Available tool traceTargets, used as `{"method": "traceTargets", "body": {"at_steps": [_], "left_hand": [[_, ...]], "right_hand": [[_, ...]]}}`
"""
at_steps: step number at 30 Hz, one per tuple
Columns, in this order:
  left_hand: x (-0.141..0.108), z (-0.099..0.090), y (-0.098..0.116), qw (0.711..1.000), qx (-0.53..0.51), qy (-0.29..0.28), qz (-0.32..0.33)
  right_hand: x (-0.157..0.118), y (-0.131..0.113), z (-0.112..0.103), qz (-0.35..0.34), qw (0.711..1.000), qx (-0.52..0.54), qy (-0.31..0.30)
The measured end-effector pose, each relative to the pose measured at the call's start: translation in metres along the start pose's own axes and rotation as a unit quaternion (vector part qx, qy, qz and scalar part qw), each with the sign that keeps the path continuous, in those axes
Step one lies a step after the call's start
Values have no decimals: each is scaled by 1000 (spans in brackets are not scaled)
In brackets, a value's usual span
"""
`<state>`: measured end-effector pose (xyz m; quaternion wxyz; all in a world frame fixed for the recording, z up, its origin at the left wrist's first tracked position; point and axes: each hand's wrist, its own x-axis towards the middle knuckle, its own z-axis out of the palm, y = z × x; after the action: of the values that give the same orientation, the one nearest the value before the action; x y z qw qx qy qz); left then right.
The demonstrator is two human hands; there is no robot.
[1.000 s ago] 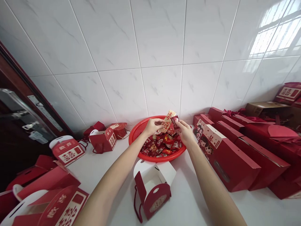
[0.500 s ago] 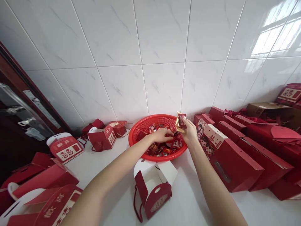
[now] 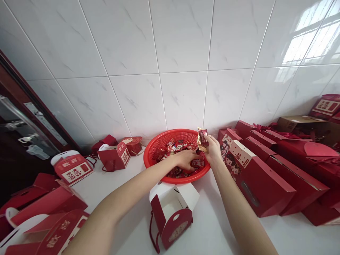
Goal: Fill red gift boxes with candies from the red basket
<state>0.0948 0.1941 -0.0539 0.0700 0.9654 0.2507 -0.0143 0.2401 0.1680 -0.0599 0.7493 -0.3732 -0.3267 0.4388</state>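
Observation:
Wrapped candies (image 3: pixel 160 153), mostly red, lie in a red plastic basket (image 3: pixel 151 169) against the wall. My left hand (image 3: pixel 187 160) reaches into the basket among the candies, its fingers pointing down; whether it grips one is hidden. At the basket's right rim, my right hand (image 3: pixel 213 147) is closed on candy packets (image 3: pixel 203 137) in gold and dark red wrappers. In front of the basket stands a red gift box (image 3: pixel 176 226) with its white flaps open, its inside facing up, and a dark red cord at its left side.
Red gift boxes (image 3: pixel 73 170) stand at the left, several more at the lower left. Larger red boxes (image 3: pixel 265 180) lean in rows at the right. Behind them is a brown carton (image 3: pixel 294 124). A tiled wall rises behind; a dark door with a metal handle is at the far left.
My left hand has shifted slightly within the basket, its fingers now lower among the candies. My right hand still holds its packets. The whole view has shifted a little.

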Motion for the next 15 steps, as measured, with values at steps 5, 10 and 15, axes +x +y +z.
{"method": "traceTargets", "body": {"at_steps": [5,10,15], "left_hand": [[6,7,3,999,40,-26,-4],[3,-1,-6,991,69,49,-106],[-4,-11,-3,992,36,87,-90]], "right_hand": [[-2,-2,4,17,999,31,21],[-7,-6,7,36,998,48,23],[-8,-9,8,43,997,62,28]]}}
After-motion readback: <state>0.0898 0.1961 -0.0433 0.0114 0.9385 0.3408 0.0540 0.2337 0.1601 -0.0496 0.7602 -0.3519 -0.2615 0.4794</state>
